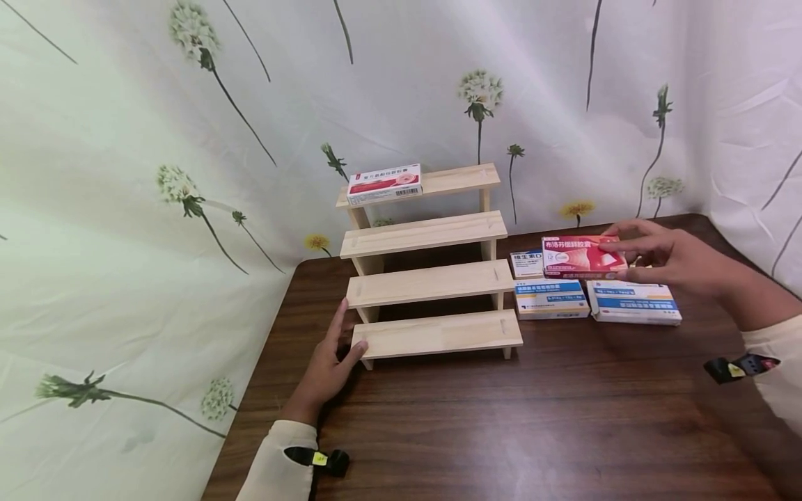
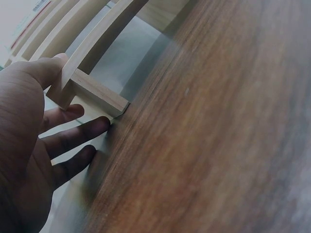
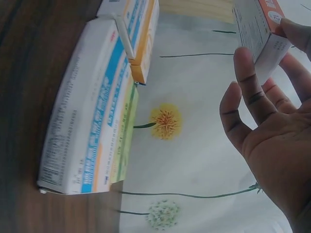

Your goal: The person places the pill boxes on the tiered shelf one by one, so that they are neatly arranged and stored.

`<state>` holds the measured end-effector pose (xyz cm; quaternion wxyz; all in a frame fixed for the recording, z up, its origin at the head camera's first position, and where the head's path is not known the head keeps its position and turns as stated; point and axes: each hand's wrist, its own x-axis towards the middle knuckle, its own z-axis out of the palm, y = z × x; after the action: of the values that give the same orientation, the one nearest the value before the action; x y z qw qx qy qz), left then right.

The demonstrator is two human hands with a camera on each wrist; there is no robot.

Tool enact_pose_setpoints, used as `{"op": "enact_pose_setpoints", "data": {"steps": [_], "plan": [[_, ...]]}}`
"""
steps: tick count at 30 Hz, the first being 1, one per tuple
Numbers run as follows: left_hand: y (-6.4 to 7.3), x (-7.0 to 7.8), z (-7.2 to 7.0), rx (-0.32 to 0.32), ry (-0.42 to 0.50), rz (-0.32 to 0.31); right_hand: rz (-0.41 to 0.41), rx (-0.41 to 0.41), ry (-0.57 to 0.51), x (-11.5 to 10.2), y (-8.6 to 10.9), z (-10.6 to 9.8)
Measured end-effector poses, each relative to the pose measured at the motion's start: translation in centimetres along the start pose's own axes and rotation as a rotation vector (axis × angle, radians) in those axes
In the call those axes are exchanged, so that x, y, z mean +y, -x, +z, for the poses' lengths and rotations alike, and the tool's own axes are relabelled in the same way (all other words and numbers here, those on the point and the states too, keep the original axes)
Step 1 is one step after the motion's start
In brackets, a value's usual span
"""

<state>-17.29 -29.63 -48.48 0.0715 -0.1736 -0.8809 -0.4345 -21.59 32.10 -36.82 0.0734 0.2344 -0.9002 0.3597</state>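
Observation:
My right hand [image 1: 664, 254] pinches a red and pink medicine box [image 1: 583, 256] between thumb and fingers. It is raised above blue-and-white medicine boxes on the table; in the right wrist view, the held box [image 3: 265, 36] shows a white side. My left hand [image 1: 326, 369] rests against the left end of a stepped wooden rack [image 1: 432, 337], its thumb on the lowest step. In the left wrist view, its other fingers [image 2: 77, 133] spread loosely beside that step's support. A white and red medicine box [image 1: 385, 184] lies at the left of the top step.
Below the held box, two blue-and-white boxes [image 1: 551, 299] lie side by side right of the rack. Behind them sits a box marked with a D [image 1: 526, 264], partly covered. Yellow-green and orange boxes [image 3: 141, 63] show in the right wrist view. A flowered curtain [image 1: 401, 90] hangs behind the brown table [image 1: 501, 424].

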Motion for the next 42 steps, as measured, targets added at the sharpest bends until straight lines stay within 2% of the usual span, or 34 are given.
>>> {"op": "enact_pose_setpoints", "data": {"steps": [6, 12, 23, 32, 37, 42], "plan": [[0.0, 0.1, -0.2, 0.006, -0.009, -0.004, 0.036, 0.012, -0.030, -0.6, -1.2, -0.5], [0.1, 0.0, 0.0, 0.003, -0.027, -0.009, 0.066, 0.008, -0.005, -1.2, -2.6, -1.2], [0.0, 0.1, -0.1, -0.001, -0.009, -0.004, 0.030, 0.005, -0.047, -3.1, -4.8, -2.6], [0.1, 0.2, 0.1, -0.001, 0.008, -0.004, 0.014, 0.010, -0.051, -4.4, -6.4, -2.9], [0.0, 0.1, 0.1, 0.002, 0.015, 0.002, 0.043, 0.010, -0.010, -5.3, -7.5, -2.7], [0.0, 0.0, 0.1, 0.005, 0.006, 0.004, 0.059, 0.011, -0.016, -6.0, -9.4, -2.6]]}}
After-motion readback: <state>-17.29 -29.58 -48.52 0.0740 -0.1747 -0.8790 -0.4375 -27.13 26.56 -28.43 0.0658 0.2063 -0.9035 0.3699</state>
